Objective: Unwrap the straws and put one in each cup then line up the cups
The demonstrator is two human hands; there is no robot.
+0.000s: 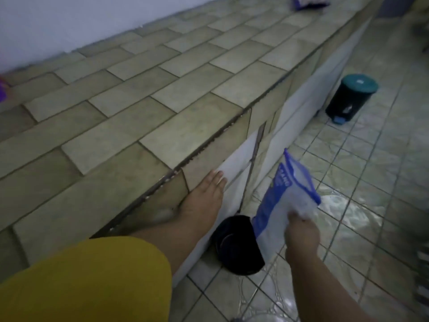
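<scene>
fingers (293,216) of the right hand (301,233) pinch the lower part of a clear plastic bag (285,201) with blue edging and blue print, thumb on the near face and the rest hidden behind it; the bag stands tilted up and away from the hand, over the tiled floor (362,205), and what is inside cannot be made out through the blur. fingers (219,178) of the left hand (204,196) lie straight and pressed together, flat against the white front face just under the edge of the bench (130,108), holding nothing. a yellow sleeve (88,280) covers the left upper arm at the near left corner. just beyond the two forearms, between them and low against the bench front, a round black container (234,247) sits on the floor, partly covered by the bag. the bench top of pale green-beige tiles runs away diagonally to the upper right, with a white wall (69,24) behind it. farther along the floor, beside the bench front, stands a small black pedal bin (350,98) with a teal lid and a blue pedal. at the far end of the bench top lies a blurred purple and white thing (308,1), too indistinct to name, and a bit of purple (2,89) shows at the left edge. neither straws nor cups can be picked out anywhere in this view
</scene>
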